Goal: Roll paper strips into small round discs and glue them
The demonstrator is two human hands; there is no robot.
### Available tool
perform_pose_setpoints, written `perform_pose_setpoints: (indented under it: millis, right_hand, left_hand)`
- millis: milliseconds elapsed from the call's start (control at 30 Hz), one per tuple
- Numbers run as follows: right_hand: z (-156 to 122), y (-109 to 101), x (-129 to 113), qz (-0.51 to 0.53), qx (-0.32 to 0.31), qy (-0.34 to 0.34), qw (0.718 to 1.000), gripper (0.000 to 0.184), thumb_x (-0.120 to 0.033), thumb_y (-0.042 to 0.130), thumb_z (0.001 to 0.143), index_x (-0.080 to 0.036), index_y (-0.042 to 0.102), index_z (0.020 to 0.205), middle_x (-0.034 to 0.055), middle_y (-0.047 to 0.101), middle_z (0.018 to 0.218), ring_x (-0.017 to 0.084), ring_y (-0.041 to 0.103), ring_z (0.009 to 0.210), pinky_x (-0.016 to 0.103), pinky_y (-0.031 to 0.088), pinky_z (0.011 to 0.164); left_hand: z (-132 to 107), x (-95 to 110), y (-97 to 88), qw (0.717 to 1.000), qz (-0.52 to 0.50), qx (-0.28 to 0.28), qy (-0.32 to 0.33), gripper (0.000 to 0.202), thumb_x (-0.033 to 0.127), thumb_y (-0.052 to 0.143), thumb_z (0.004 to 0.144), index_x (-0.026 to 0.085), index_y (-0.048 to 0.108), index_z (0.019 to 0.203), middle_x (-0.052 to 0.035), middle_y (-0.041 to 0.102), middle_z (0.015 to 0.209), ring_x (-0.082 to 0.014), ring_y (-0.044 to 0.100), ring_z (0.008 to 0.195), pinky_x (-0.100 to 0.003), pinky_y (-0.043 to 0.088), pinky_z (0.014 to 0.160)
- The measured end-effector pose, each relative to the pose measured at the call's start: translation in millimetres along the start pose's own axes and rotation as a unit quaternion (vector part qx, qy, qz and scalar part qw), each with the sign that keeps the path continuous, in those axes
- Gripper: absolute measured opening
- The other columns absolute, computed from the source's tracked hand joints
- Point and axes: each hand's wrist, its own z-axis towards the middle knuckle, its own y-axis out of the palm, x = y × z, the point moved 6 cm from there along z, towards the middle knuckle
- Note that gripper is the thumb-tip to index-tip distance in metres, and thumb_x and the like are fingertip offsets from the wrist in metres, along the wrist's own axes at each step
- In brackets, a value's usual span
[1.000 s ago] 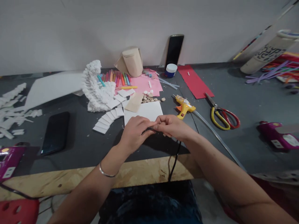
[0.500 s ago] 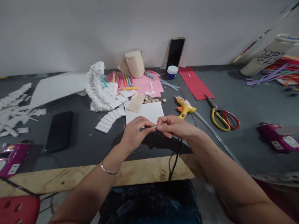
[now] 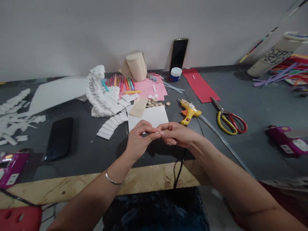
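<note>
My left hand (image 3: 141, 136) and my right hand (image 3: 175, 133) meet fingertip to fingertip just over the near edge of a white sheet (image 3: 156, 116). Both are closed in a pinch on a small beige piece, mostly hidden by the fingers. Beyond them, several small round beige pieces (image 3: 152, 103) lie in a cluster at the sheet's far edge. A beige paper piece (image 3: 138, 107) rests on the sheet's far left corner. White rectangular pieces (image 3: 109, 125) fan out to the left. Right of my hands lies a yellow glue gun (image 3: 190, 111) with a long clear glue stick (image 3: 226, 146) in its back.
Scissors (image 3: 226, 118) and a red sheet (image 3: 201, 85) lie to the right. Behind stand a beige roll (image 3: 136, 66), a lidded jar (image 3: 175, 74) and a phone (image 3: 178, 54) against the wall. At left are a fluffy white shape (image 3: 96, 93) and a black phone (image 3: 59, 138).
My fingers have closed further over the small beige piece, hiding more of it. My right hand has turned slightly and sits a little lower. The view has shifted slightly.
</note>
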Motion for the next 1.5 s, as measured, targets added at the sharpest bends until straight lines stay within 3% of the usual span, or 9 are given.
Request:
perform_pose_setpoints:
  millis: [100,233,433,567,967,1067,1200,1333,1500]
  right_hand:
    - [0,-3,-1,-0.01,0.031,-0.01,0.999,0.025,-0.038,0.071,0.076,-0.015,0.061,0.079,-0.0105,0.042,0.041,0.003,0.027,0.037,0.021,0.017,0.041]
    - [-4,-13,-7,-0.124,0.095,-0.012,0.988,0.026,-0.04,0.07,0.077,-0.016,0.062,0.077,-0.0082,0.047,0.044,0.004,0.034,0.039,0.021,0.02,0.042]
    - [-6,-16,-8,-0.221,0.087,0.006,0.971,0.029,-0.045,0.07,0.077,-0.017,0.064,0.08,-0.0062,0.054,0.047,0.006,0.041,0.045,0.021,0.026,0.046]
    - [-6,-15,-7,-0.221,0.057,0.023,0.973,0.031,-0.047,0.068,0.079,-0.017,0.064,0.081,-0.0054,0.056,0.049,0.006,0.04,0.046,0.022,0.025,0.046]
    - [-9,-11,-9,-0.15,0.002,0.009,0.989,0.027,-0.044,0.066,0.083,-0.017,0.059,0.081,-0.0061,0.057,0.049,0.005,0.037,0.041,0.022,0.022,0.044]
    - [-6,-8,-7,-0.11,0.002,0.014,0.994,0.031,-0.044,0.07,0.079,-0.017,0.059,0.089,-0.0073,0.055,0.047,0.005,0.037,0.04,0.021,0.021,0.043]
    - [-2,-4,-3,-0.048,0.006,0.01,0.999,0.034,-0.046,0.072,0.075,-0.016,0.058,0.083,-0.0088,0.049,0.044,0.005,0.034,0.04,0.02,0.019,0.042]
    - [-1,-10,-4,-0.07,0.056,-0.005,0.996,0.029,-0.042,0.073,0.075,-0.018,0.057,0.079,-0.0096,0.047,0.043,0.005,0.035,0.039,0.02,0.018,0.041]
    - [-4,-16,-6,-0.188,0.093,0.007,0.978,0.025,-0.04,0.069,0.079,-0.018,0.058,0.076,-0.0076,0.052,0.044,0.005,0.041,0.04,0.02,0.024,0.044]
  left_hand:
    - [2,-1,1.6,0.999,0.009,-0.03,0.016,0.013,0.032,0.076,0.076,0.022,0.074,0.084,-0.0012,0.062,0.075,-0.0122,0.057,0.073,-0.025,0.046,0.066]
    - [3,10,5.0,0.982,0.134,-0.091,0.095,0.021,0.03,0.072,0.08,0.022,0.071,0.099,-0.0036,0.066,0.084,-0.0144,0.06,0.079,-0.027,0.048,0.07]
    - [-4,24,9.2,0.934,0.275,-0.122,0.194,0.01,0.021,0.061,0.088,0.019,0.069,0.094,-0.0036,0.066,0.081,-0.0143,0.06,0.079,-0.025,0.048,0.071]
    - [-3,23,6.7,0.943,0.257,-0.114,0.18,0.01,0.025,0.063,0.087,0.02,0.07,0.092,-0.0032,0.068,0.08,-0.0137,0.062,0.077,-0.024,0.048,0.068]
    - [1,15,3.0,0.992,0.103,-0.069,0.038,0.008,0.028,0.074,0.078,0.021,0.073,0.082,-0.0016,0.07,0.077,-0.0122,0.063,0.071,-0.023,0.048,0.067]
    - [-1,11,3.3,0.998,0.046,-0.04,0.019,0.009,0.028,0.077,0.075,0.021,0.074,0.081,-0.0015,0.068,0.075,-0.0122,0.061,0.071,-0.025,0.047,0.067]
    - [1,2,1.6,1.0,0.011,-0.015,0.017,0.014,0.032,0.08,0.07,0.022,0.075,0.078,-0.0005,0.06,0.076,-0.0108,0.056,0.07,-0.024,0.045,0.063]
    - [5,-5,3.7,0.997,0.028,-0.069,0.012,0.018,0.036,0.075,0.076,0.02,0.073,0.085,-0.0018,0.062,0.078,-0.0123,0.057,0.071,-0.026,0.047,0.065]
    - [0,11,10.4,0.957,0.224,-0.152,0.102,0.015,0.023,0.068,0.083,0.02,0.069,0.098,-0.0046,0.068,0.089,-0.017,0.06,0.085,-0.03,0.048,0.076]
